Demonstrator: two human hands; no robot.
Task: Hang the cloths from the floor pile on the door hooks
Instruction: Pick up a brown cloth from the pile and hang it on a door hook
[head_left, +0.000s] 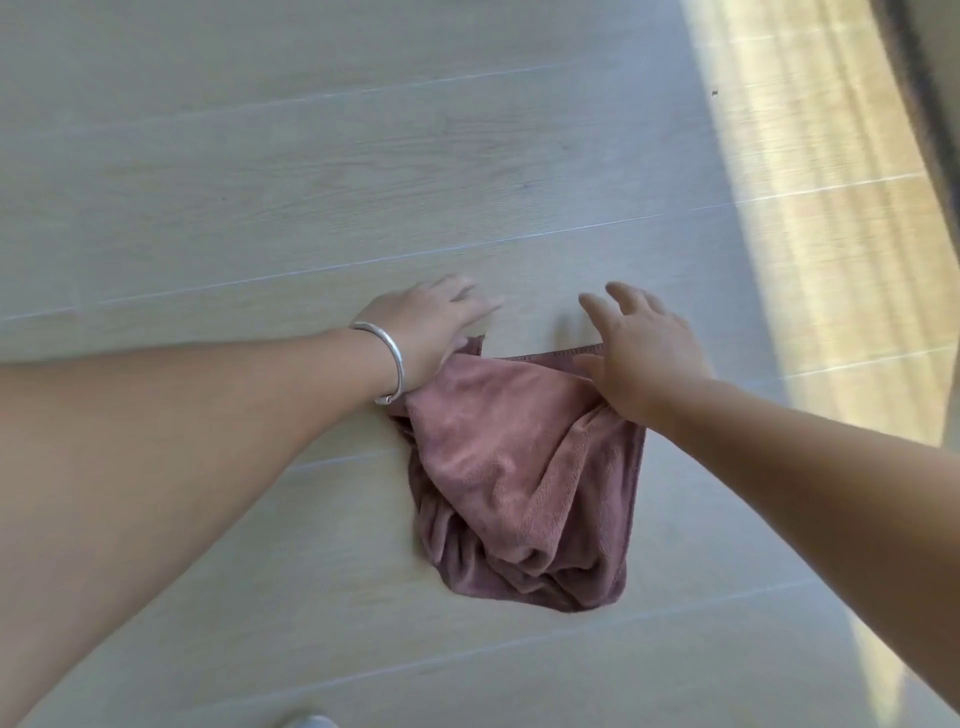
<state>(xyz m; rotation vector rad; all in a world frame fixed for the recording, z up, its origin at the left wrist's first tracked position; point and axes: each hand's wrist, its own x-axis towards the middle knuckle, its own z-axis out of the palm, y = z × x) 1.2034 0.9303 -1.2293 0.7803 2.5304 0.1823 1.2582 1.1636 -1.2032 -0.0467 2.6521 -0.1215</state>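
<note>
Your hands spread open, fingers apart: left hand (421, 327) touches the far left corner of the cloth (519, 467), right hand (644, 348) its far right edge, on the floor (260, 156).

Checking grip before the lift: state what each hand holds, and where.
Both hands meet the cloth at its far edge: left hand at the left corner, right hand at the right. Fingers are spread; a closed grip cannot be told.

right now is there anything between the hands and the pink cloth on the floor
Nothing visible is in the way. The left hand and the right hand are both already over the far edge of the pink cloth, fingers spread, on bare floor. The door hooks are out of view.
</note>
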